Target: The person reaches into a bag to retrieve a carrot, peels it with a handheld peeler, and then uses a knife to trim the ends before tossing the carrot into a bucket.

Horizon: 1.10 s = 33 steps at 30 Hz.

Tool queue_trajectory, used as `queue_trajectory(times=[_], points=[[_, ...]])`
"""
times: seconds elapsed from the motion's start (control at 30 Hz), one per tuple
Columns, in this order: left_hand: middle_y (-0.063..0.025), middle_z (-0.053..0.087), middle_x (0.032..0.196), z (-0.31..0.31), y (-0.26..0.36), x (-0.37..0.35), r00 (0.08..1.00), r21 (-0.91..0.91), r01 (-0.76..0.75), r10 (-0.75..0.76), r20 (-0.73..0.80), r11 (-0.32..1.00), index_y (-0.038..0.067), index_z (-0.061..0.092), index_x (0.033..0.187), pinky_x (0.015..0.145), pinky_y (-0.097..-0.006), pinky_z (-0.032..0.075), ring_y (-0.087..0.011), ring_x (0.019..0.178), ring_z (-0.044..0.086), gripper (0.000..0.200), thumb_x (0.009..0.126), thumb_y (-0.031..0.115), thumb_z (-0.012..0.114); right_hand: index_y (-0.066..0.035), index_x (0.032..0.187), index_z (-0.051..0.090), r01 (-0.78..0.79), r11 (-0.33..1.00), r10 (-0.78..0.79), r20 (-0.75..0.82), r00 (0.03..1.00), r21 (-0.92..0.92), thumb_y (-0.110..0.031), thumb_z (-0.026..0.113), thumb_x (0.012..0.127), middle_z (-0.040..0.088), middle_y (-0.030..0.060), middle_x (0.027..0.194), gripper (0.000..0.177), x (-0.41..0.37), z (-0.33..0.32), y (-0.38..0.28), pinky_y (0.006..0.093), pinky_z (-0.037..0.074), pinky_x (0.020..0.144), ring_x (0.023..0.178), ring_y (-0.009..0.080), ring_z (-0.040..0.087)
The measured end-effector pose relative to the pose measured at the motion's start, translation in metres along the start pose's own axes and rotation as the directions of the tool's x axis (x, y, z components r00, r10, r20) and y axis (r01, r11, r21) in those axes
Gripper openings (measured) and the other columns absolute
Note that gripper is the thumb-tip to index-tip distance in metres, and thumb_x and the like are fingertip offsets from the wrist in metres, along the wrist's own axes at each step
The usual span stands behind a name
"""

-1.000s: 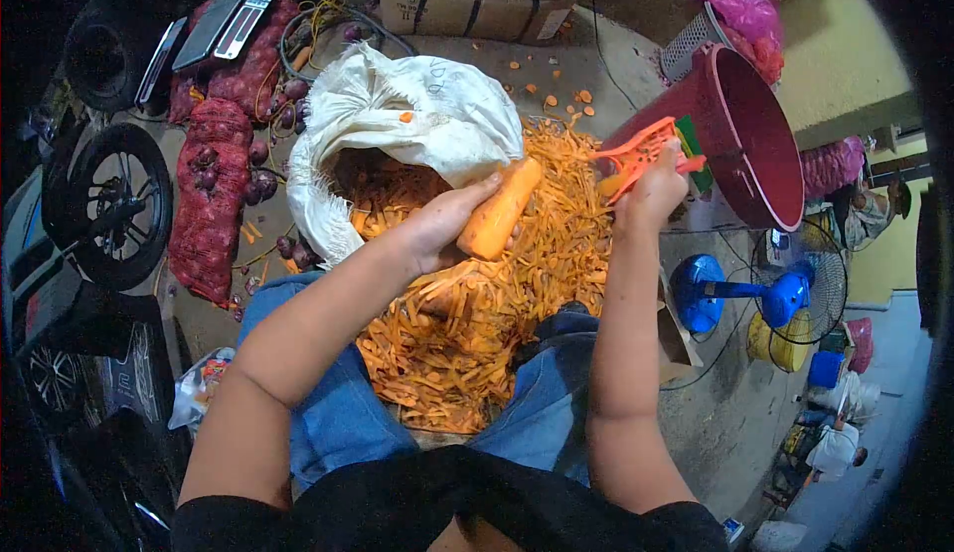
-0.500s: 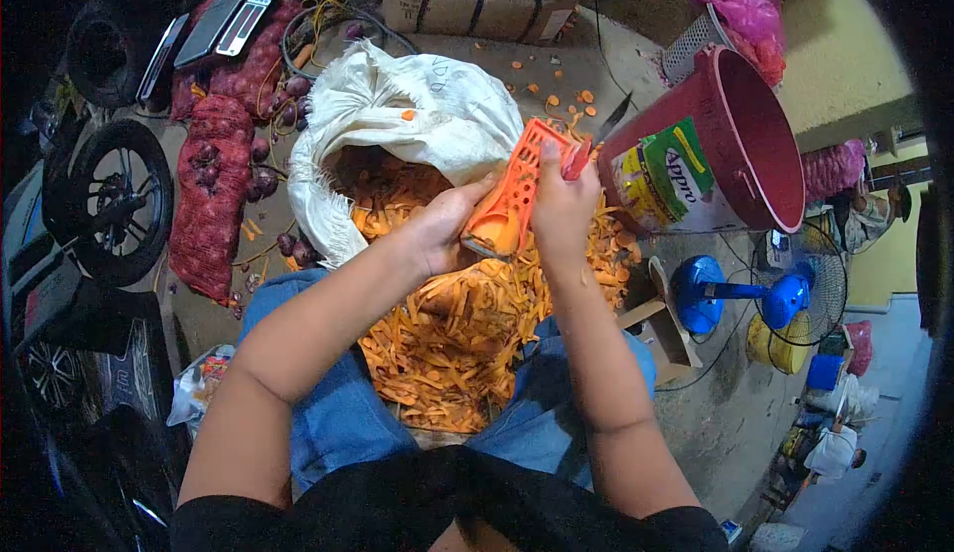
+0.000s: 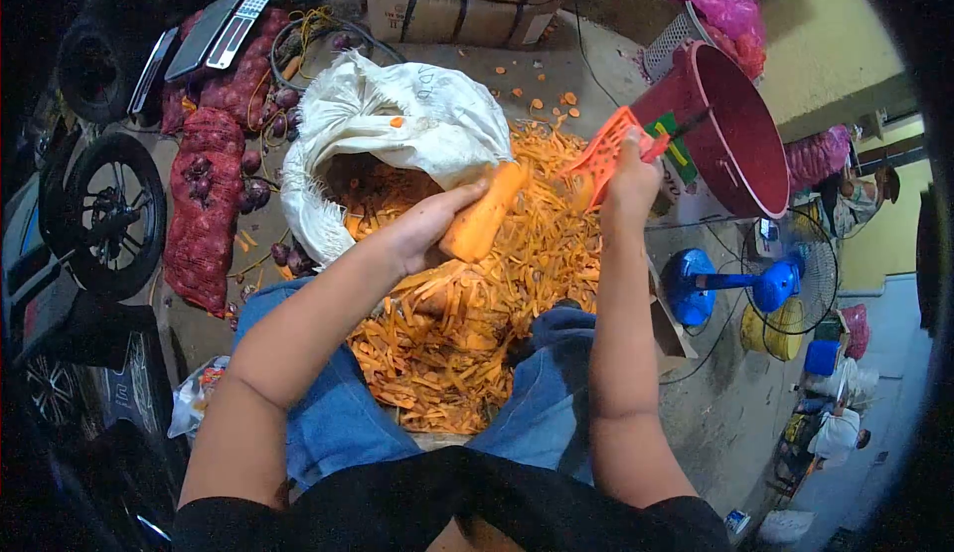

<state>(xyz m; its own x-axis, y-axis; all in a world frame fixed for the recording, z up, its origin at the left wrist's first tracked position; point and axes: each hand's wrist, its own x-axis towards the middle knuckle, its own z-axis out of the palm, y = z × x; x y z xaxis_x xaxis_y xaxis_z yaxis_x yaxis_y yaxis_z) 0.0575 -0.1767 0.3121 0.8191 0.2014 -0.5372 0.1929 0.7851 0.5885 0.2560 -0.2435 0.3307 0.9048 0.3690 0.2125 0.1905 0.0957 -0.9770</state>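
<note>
My left hand [image 3: 437, 222] is closed around a thick peeled carrot [image 3: 487, 214], held over the heap of orange peelings [image 3: 447, 333] between my legs. To the right, my right hand [image 3: 634, 176] grips an orange perforated plastic peeler [image 3: 599, 157], apart from the carrot. A red-handled knife [image 3: 686, 125] with a dark blade also sticks out of that hand, toward the bucket. Just beyond my left hand, a white woven sack [image 3: 407, 105] lies with its mouth open, carrots or peelings inside it.
A dark red bucket [image 3: 720, 135] tilts at the right, beside a blue fan [image 3: 696, 289]. Red net sacks of onions [image 3: 204, 214] and a motorcycle wheel [image 3: 114, 204] stand left. Cardboard boxes [image 3: 457, 15] lie at the back. A person [image 3: 835, 435] is at the far right.
My right hand has moved right with the peeler and knife, away from the carrot. The peeler was against the carrot before; now the carrot shows fully in my left hand.
</note>
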Motion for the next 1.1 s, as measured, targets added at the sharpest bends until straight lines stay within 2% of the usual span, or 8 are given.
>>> queue_trajectory(times=[0.13,0.27,0.33,0.47,0.6,0.7,0.83,1.1], points=[[-0.0056,0.053,0.085,-0.002,0.004,-0.002,0.978,0.164,-0.165,0.183,-0.104,0.973,0.003,0.043,0.102,0.062,-0.0250,0.045,-0.0129,0.072,0.054,0.038,0.080,0.034,0.041,-0.003,0.079,0.051,-0.422,0.904,0.340,0.471,0.814,0.076,-0.025,0.050,0.078,0.048,-0.0019,0.069,0.022,-0.005,0.001,0.017,0.0215,0.035,0.055,0.058,0.0057,0.042],[-0.0052,0.051,0.086,-0.008,0.010,-0.001,0.986,0.007,-0.056,0.057,-0.155,0.998,0.000,0.041,0.103,0.062,-0.0248,0.043,-0.0107,0.074,0.051,0.040,0.079,0.032,0.042,-0.001,0.084,0.052,0.292,0.785,0.104,0.581,0.807,-0.547,-0.018,0.051,0.076,0.052,-0.0004,0.073,0.019,-0.018,0.012,-0.001,0.0246,0.039,0.059,0.064,0.0080,0.047],[-0.0058,0.050,0.078,-0.014,0.003,0.010,0.945,0.278,-0.237,0.287,-0.158,0.931,-0.002,0.042,0.100,0.060,-0.0245,0.041,-0.0125,0.068,0.050,0.039,0.077,0.028,0.046,-0.001,0.084,0.052,-0.298,0.944,0.322,0.593,0.738,-0.142,-0.016,0.050,0.076,0.052,-0.0006,0.072,0.017,-0.017,0.013,0.002,0.0251,0.039,0.058,0.065,0.0082,0.047],[-0.0069,0.050,0.083,-0.009,0.009,0.001,0.936,0.495,-0.214,0.322,-0.142,0.842,-0.003,0.039,0.104,0.062,-0.0237,0.041,-0.0122,0.071,0.050,0.045,0.067,0.018,0.055,-0.002,0.083,0.052,0.391,0.623,0.031,0.521,0.853,-0.677,-0.021,0.052,0.075,0.050,-0.0004,0.064,0.020,-0.011,0.013,0.029,0.0246,0.036,0.050,0.056,0.0072,0.044],[-0.0069,0.051,0.079,-0.015,0.009,0.000,0.887,0.830,-0.168,0.449,-0.109,0.532,-0.002,0.040,0.102,0.062,-0.0237,0.041,-0.0119,0.070,0.050,0.045,0.064,0.016,0.056,-0.001,0.085,0.051,-0.325,0.942,0.325,0.491,0.808,-0.090,-0.018,0.054,0.075,0.052,-0.0014,0.072,0.020,-0.016,0.021,0.015,0.0235,0.039,0.057,0.060,0.0071,0.045],[-0.0080,0.053,0.076,-0.017,0.005,0.003,0.793,0.981,-0.035,0.602,-0.088,0.190,-0.001,0.041,0.100,0.060,-0.0253,0.042,-0.0136,0.068,0.052,0.045,0.065,0.020,0.060,-0.003,0.074,0.050,0.287,0.843,-0.074,0.432,0.899,-0.454,-0.022,0.055,0.075,0.045,-0.0028,0.060,0.021,-0.023,0.023,0.007,0.0227,0.033,0.048,0.053,0.0057,0.038],[-0.0092,0.053,0.074,-0.005,0.005,0.008,0.965,0.196,-0.186,0.216,-0.146,0.963,0.001,0.041,0.099,0.058,-0.0282,0.044,-0.0181,0.065,0.053,0.040,0.077,0.034,0.044,-0.001,0.077,0.049,-0.206,0.978,0.185,0.335,0.924,0.027,-0.019,0.052,0.077,0.047,-0.0014,0.065,0.018,-0.023,0.025,0.032,0.0224,0.036,0.051,0.056,0.0068,0.041],[-0.0076,0.054,0.083,0.004,0.004,0.018,0.994,-0.249,-0.105,0.104,-0.014,0.963,0.006,0.044,0.101,0.055,-0.0302,0.047,-0.0162,0.067,0.055,0.036,0.084,0.033,0.027,0.000,0.072,0.050,-0.387,0.920,0.366,0.212,0.906,0.063,-0.021,0.048,0.079,0.048,0.0009,0.063,0.023,-0.053,0.045,0.004,0.0246,0.037,0.050,0.054,0.0082,0.043]])
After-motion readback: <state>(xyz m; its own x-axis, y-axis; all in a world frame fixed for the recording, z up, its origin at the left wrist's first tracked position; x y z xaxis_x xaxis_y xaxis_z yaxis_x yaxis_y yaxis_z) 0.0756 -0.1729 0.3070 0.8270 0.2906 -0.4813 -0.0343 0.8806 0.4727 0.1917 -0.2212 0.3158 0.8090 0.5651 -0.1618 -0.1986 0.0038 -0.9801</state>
